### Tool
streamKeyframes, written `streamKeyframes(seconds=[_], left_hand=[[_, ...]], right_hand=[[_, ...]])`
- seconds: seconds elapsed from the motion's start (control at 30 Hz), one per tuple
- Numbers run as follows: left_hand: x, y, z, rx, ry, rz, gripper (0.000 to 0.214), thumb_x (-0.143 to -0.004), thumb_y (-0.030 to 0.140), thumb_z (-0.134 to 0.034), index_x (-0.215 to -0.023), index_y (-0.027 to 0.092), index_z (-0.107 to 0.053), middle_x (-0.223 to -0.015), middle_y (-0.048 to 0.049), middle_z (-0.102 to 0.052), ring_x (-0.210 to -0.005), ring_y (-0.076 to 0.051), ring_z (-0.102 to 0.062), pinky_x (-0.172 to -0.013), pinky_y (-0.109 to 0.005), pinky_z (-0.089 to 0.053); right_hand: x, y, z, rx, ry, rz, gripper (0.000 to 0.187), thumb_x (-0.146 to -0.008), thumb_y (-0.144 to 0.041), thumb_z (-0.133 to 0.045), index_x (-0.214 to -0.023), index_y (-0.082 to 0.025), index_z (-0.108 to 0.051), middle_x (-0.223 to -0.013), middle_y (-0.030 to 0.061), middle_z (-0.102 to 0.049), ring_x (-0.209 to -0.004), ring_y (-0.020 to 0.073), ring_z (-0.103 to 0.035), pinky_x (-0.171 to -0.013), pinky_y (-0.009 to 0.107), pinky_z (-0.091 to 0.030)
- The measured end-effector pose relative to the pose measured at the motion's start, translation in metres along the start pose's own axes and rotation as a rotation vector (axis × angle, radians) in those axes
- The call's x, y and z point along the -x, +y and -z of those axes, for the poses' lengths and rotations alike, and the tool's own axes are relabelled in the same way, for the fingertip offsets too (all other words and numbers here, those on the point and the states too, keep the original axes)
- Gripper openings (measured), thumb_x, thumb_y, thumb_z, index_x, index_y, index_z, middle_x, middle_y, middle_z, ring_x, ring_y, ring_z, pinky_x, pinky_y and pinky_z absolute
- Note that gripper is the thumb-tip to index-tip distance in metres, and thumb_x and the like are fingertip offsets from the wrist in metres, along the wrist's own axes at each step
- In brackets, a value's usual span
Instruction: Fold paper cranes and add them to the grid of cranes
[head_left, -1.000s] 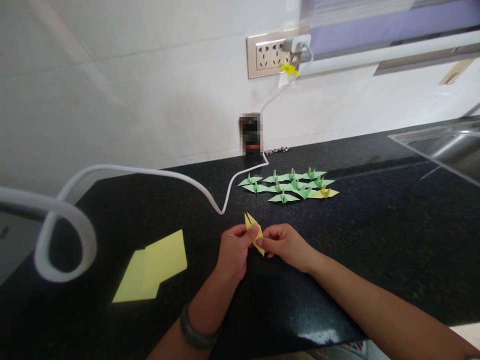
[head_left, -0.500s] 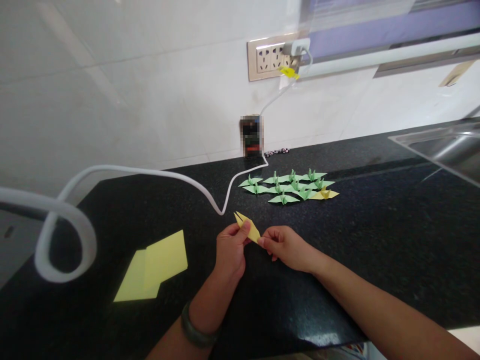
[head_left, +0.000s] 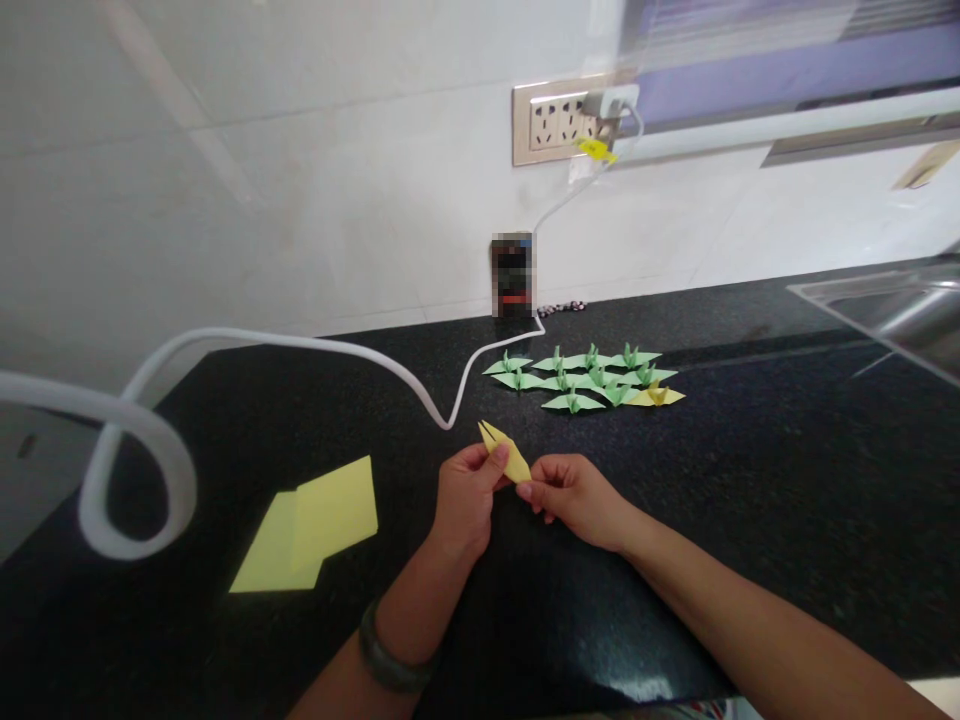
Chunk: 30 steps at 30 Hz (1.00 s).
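A folded piece of yellow origami paper (head_left: 514, 462) is held between my two hands above the dark counter. It has a narrow diamond shape, with two split points at its upper left. My left hand (head_left: 469, 492) pinches its middle between thumb and fingers. At the lower right tip, my right hand (head_left: 571, 497) closes thumb and finger on the same paper. Just beyond stand several green paper cranes (head_left: 574, 401) in rows, with one yellow paper crane (head_left: 657, 397) at their right end.
Flat yellow paper sheets (head_left: 334, 512) overlap on the counter (head_left: 750, 480) at the left. A thick white cable (head_left: 352, 349) loops across from the left toward a blurred-out device (head_left: 513, 275) leaning on the wall. A socket panel (head_left: 555, 122) is above; a metal sink (head_left: 900, 300) lies far right.
The view has shifted slightly, so the scene sits a little further right. Both hands keep their hold on the folded yellow paper, with hardly any movement.
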<state>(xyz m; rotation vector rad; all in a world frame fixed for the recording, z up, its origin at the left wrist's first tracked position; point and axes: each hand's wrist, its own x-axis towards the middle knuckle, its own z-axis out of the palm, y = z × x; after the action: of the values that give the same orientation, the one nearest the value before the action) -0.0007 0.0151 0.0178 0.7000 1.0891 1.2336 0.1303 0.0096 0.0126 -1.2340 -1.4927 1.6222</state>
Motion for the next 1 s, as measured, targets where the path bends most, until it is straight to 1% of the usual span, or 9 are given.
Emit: streamKeyframes(seconds=[0.07, 0.13, 0.2, 0.3, 0.47, 0.63, 0.77, 0.87, 1.0], left_hand=[[-0.001, 0.002, 0.001, 0.017, -0.011, 0.015, 0.025, -0.06, 0.033, -0.065, -0.072, 0.01, -0.062, -0.063, -0.003, -0.06, -0.058, -0.012, -0.055, -0.059, -0.026, -0.045], [-0.003, 0.004, 0.003, 0.034, -0.015, 0.04, 0.024, -0.061, 0.032, -0.065, -0.07, 0.01, -0.062, -0.062, -0.0028, -0.06, -0.056, -0.011, -0.054, -0.056, -0.024, -0.044], [-0.005, 0.006, 0.006, 0.047, -0.024, 0.074, 0.023, -0.06, 0.031, -0.065, -0.068, 0.01, -0.062, -0.061, -0.0024, -0.059, -0.054, -0.01, -0.053, -0.053, -0.023, -0.043], [-0.006, 0.006, 0.008, 0.038, -0.07, 0.133, 0.022, -0.061, 0.03, -0.065, -0.068, 0.01, -0.062, -0.061, -0.0028, -0.059, -0.053, -0.01, -0.054, -0.053, -0.023, -0.043], [-0.005, 0.006, 0.007, 0.01, -0.122, 0.176, 0.023, -0.061, 0.031, -0.065, -0.069, 0.009, -0.062, -0.059, -0.0033, -0.059, -0.052, -0.011, -0.054, -0.052, -0.024, -0.043], [-0.004, 0.003, 0.004, -0.047, -0.132, 0.15, 0.024, -0.062, 0.032, -0.064, -0.068, 0.009, -0.063, -0.06, -0.0044, -0.06, -0.052, -0.011, -0.054, -0.053, -0.024, -0.043], [-0.003, 0.0, 0.003, -0.083, -0.139, 0.163, 0.025, -0.062, 0.033, -0.063, -0.069, 0.009, -0.064, -0.061, -0.0047, -0.061, -0.054, -0.012, -0.055, -0.055, -0.025, -0.043], [-0.004, 0.0, 0.004, -0.096, -0.135, 0.172, 0.025, -0.062, 0.034, -0.063, -0.068, 0.009, -0.064, -0.06, -0.0047, -0.061, -0.054, -0.012, -0.055, -0.055, -0.025, -0.044], [-0.005, -0.001, 0.005, -0.096, -0.155, 0.197, 0.027, -0.062, 0.035, -0.063, -0.069, 0.009, -0.064, -0.06, -0.0052, -0.061, -0.057, -0.013, -0.056, -0.058, -0.027, -0.044]], right_hand=[[0.001, -0.001, 0.003, 0.104, 0.021, 0.029, 0.029, -0.07, -0.04, -0.055, -0.056, -0.015, -0.048, -0.049, -0.0033, -0.045, -0.043, 0.0062, -0.039, -0.04, 0.018, -0.029], [0.002, -0.003, 0.008, 0.219, 0.051, 0.1, 0.027, -0.07, -0.039, -0.056, -0.058, -0.015, -0.051, -0.051, -0.0024, -0.047, -0.046, 0.0073, -0.039, -0.042, 0.019, -0.029], [0.003, -0.006, 0.012, 0.301, 0.113, 0.216, 0.022, -0.072, -0.036, -0.054, -0.066, -0.016, -0.055, -0.06, -0.0007, -0.051, -0.053, 0.0091, -0.043, -0.047, 0.021, -0.033], [0.003, -0.009, 0.016, 0.321, 0.196, 0.344, 0.013, -0.074, -0.03, -0.053, -0.079, -0.018, -0.055, -0.069, 0.0003, -0.051, -0.061, 0.0107, -0.046, -0.053, 0.022, -0.037], [0.004, -0.009, 0.017, 0.321, 0.106, 0.405, 0.012, -0.074, -0.022, -0.052, -0.085, -0.018, -0.054, -0.076, 0.0015, -0.049, -0.061, 0.01, -0.047, -0.054, 0.022, -0.039], [0.004, -0.008, 0.015, 0.337, 0.095, 0.419, 0.014, -0.076, -0.02, -0.05, -0.089, -0.018, -0.053, -0.075, 0.0014, -0.049, -0.061, 0.0097, -0.047, -0.053, 0.021, -0.04], [0.003, -0.006, 0.017, 0.422, 0.048, 0.507, 0.021, -0.076, -0.015, -0.05, -0.095, -0.02, -0.056, -0.082, 0.003, -0.049, -0.063, 0.0094, -0.047, -0.054, 0.022, -0.04], [0.001, -0.005, 0.021, 0.502, 0.026, 0.59, 0.027, -0.075, -0.012, -0.05, -0.098, -0.024, -0.057, -0.087, 0.0038, -0.048, -0.071, 0.0109, -0.049, -0.059, 0.023, -0.042], [0.0, -0.003, 0.026, 0.611, 0.032, 0.646, 0.025, -0.077, -0.015, -0.05, -0.097, -0.026, -0.06, -0.086, 0.0041, -0.048, -0.078, 0.013, -0.049, -0.064, 0.025, -0.042]])
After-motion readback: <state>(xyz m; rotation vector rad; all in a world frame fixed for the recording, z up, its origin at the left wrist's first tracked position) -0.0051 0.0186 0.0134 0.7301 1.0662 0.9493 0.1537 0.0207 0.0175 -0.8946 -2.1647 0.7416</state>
